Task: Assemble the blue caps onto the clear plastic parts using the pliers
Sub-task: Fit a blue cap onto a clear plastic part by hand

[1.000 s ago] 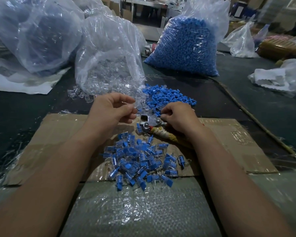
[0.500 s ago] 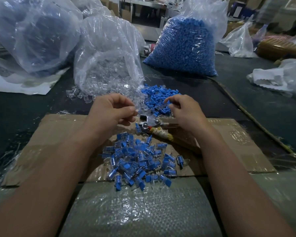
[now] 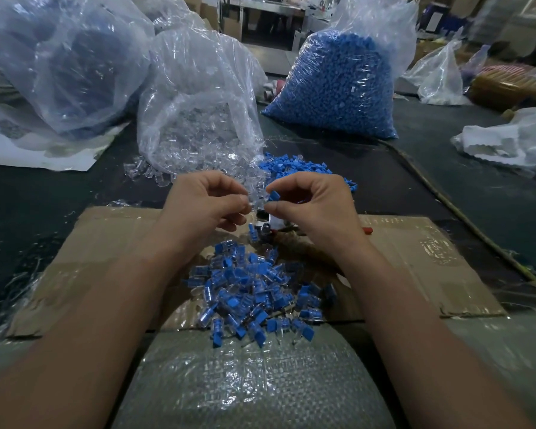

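**Operator:** What are my hands holding?

**Describer:** Your left hand is curled, with thumb and forefinger pinching a small clear plastic part. It is glassy and hard to make out against the clear heap behind it. Your right hand is curled too, pinching a blue cap, matte and blocky. The two pieces are nearly touching, raised between your hands, likely so you can line the cap up before pressing.

**Operator:** And the pliers?

**Describer:** The pliers lie on the cardboard just under your right hand. The steel head shows and your wrist hides most of the handles. Neither hand holds them. Lying that close, they seem ready for the squeeze.

**Operator:** Where are the supplies?

**Describer:** Loose blue caps sit just beyond your fingers, beside a crinkly bag of clear parts. Finished pieces, clear bodies with blue tops, are heaped on the cardboard between your forearms
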Tool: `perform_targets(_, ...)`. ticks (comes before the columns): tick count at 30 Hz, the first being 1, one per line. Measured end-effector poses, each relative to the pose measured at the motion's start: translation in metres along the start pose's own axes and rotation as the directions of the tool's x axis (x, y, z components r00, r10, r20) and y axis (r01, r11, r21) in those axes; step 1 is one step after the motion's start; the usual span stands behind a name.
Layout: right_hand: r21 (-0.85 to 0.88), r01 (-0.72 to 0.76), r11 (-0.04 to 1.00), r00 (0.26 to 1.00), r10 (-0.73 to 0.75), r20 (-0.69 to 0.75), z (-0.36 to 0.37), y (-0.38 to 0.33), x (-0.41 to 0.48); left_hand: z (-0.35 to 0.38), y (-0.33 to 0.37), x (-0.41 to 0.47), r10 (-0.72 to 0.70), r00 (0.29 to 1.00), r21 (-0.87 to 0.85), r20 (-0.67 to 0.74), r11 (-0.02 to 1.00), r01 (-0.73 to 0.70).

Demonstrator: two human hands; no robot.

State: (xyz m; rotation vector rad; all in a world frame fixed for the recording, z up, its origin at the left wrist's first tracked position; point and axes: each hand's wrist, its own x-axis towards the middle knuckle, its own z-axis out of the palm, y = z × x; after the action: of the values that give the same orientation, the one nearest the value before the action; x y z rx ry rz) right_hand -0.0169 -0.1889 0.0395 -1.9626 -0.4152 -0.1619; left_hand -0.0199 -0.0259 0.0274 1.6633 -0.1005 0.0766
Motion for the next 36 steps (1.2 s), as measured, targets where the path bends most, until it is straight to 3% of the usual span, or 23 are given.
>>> perform_targets(6,-0.006,0.06,0.998,0.998,-0.059,0.021,0.0059,-0.0039,-0.0018,0.0019,0.0017,-0.0011,0.014,0.999,-0.005,0.03,1.0,-0.014)
perform_targets(17,0.065,0.025,0.998,0.996,-0.03,0.086,0.0052,-0.0046,-0.0028,0.0026,0.0045,-0.0047,0.017,0.994,-0.057,0.11,0.998,-0.011)
perform_targets(27,-0.041,0.057,0.997,0.996,-0.054,0.077,0.0053,-0.0011,-0.0023,0.002,0.0048,-0.005,-0.011,0.988,-0.071,0.152,0.997,0.022)
perform_targets(36,-0.034,0.073,0.997,0.995,-0.071,0.076,0.0043,-0.0028,-0.003,0.0013,0.0029,-0.0036,-0.004,0.991,-0.09,0.134,0.996,0.016)
